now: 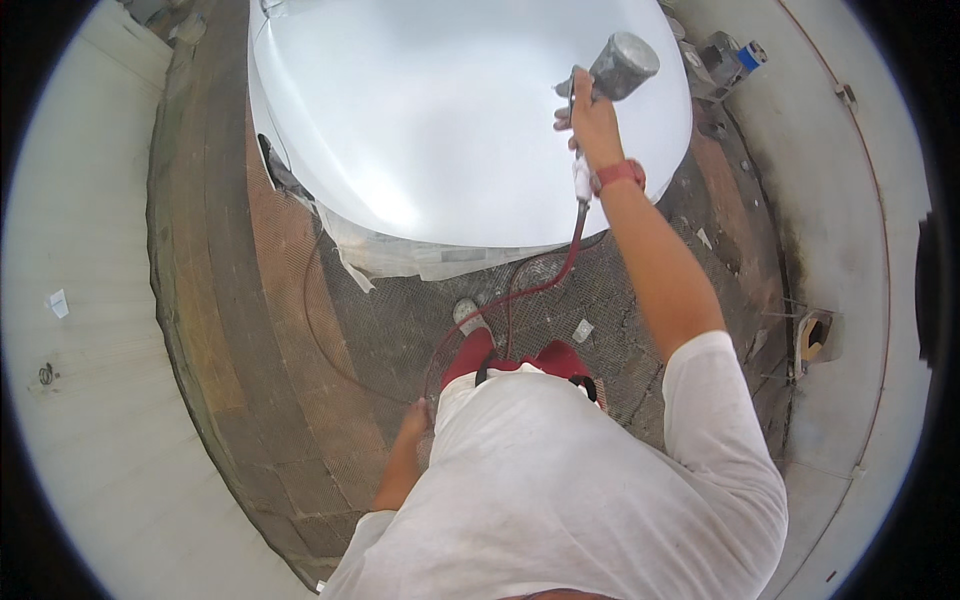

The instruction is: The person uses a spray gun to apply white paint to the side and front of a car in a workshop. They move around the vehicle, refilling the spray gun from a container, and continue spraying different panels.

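Note:
My right hand is wrapped round the grip of a spray gun with a grey cup on top. It hangs over the right part of a glossy white car hood. From the bottom of the grip a red air hose curves down and left toward my lower body. Low beside my left thigh, my left hand has its fingers closed round that hose. Masking paper hangs along the hood's front edge.
The hose trails over the mesh-covered floor around my feet. White walls rise on both sides. By the right wall stand a small stand with containers and a chair-like object. A paper scrap lies near my feet.

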`<state>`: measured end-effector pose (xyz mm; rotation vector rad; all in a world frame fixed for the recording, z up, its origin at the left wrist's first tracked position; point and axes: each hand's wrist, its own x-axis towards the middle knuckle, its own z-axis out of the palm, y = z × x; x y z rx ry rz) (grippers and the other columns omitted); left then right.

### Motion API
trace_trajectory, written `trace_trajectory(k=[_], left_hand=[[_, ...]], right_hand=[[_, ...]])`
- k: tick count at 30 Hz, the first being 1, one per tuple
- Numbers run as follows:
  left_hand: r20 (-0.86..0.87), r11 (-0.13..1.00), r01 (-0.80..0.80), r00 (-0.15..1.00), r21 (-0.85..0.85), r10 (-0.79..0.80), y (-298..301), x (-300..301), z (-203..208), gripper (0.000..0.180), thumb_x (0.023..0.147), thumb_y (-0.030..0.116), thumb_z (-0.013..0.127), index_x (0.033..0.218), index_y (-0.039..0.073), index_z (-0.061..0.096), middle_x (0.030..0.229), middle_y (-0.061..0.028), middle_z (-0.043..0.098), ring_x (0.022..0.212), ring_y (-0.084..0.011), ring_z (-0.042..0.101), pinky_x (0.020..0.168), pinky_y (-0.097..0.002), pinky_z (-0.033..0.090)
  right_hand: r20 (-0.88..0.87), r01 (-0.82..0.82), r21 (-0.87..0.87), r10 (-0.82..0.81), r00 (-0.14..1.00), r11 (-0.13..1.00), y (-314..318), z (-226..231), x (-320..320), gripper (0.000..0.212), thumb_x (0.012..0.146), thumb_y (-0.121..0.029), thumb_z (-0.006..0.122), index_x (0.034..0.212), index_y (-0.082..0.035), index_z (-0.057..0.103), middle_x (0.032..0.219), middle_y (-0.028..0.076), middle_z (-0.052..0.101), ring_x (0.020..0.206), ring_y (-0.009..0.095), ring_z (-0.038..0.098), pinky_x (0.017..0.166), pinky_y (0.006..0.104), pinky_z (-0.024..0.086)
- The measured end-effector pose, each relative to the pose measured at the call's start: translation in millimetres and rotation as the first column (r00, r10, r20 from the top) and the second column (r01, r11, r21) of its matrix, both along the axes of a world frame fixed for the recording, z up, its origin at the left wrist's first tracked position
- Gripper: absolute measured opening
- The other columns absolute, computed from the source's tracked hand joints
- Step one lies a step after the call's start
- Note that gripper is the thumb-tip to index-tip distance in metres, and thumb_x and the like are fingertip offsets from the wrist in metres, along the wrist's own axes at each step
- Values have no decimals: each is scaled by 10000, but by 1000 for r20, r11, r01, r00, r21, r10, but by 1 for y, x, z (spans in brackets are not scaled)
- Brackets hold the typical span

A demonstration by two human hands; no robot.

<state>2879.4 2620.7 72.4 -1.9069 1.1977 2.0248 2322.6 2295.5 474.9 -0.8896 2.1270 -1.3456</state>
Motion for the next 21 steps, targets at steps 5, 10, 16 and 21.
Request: trace_trajectory(k=[5,10,16,21], left_hand=[[-65,945,-313,945,98,320,-40,-33,40,529,1143,470,399,1120,23,683,936,-120,675,809,-231,660,746,-398,528],[16,908,-416,909,52,416,-33,-27,66,497,1143,438,418,1128,15,680,929,-106,660,823,-238,654,736,-408,524],[110,972,-236,966,-3,235,7,-35,74,449,1144,403,435,1109,32,686,918,-83,650,824,-215,623,716,-415,508],[125,984,-167,977,-61,173,8,-64,72,451,1139,393,450,1133,18,699,929,-78,655,870,-209,628,774,-389,509]], right_hand=[[0,-74,16,74,997,997,-80,-2,21,836,1034,-709,454,1186,83,673,859,203,738,672,204,726,458,303,501],[4,-278,85,278,960,957,-127,-4,93,790,1041,-712,424,851,22,644,608,99,619,454,191,581,446,340,484],[291,-439,68,403,868,896,-139,14,116,717,1073,-628,415,1027,53,631,787,126,674,569,185,633,523,337,511],[161,-360,127,338,927,924,-133,8,36,719,1067,-645,405,929,22,634,643,60,574,509,169,572,487,333,482]])
